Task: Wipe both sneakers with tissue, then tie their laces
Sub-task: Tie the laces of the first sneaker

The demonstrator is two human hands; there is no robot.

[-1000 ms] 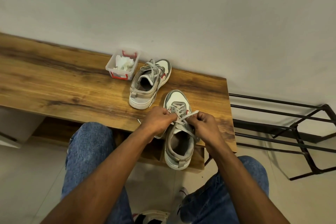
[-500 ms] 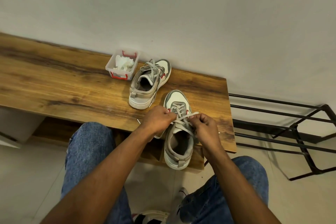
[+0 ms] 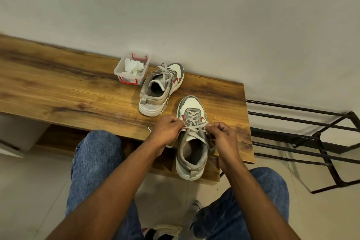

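Note:
Two grey, white and red sneakers stand on the wooden bench point(image 3: 58, 93). The near sneaker point(image 3: 191, 154) has its heel over the bench's front edge and its toe pointing at the wall. My left hand point(image 3: 167, 131) pinches one end of its grey laces point(image 3: 194, 127) on the left side. My right hand point(image 3: 224, 135) pinches the other end on the right. The laces cross tight between my hands above the tongue. The far sneaker point(image 3: 161, 88) lies farther back to the left, angled, with its laces loose.
A clear plastic box point(image 3: 118, 68) with red clips holds crumpled white tissue point(image 3: 132, 66), just left of the far sneaker by the wall. A black metal rack point(image 3: 311, 142) stands right of the bench. My knees in blue jeans are below the bench.
My hands have drawn a little apart, pulling the crossed laces tighter over the near sneaker. The far sneaker and the box have not moved.

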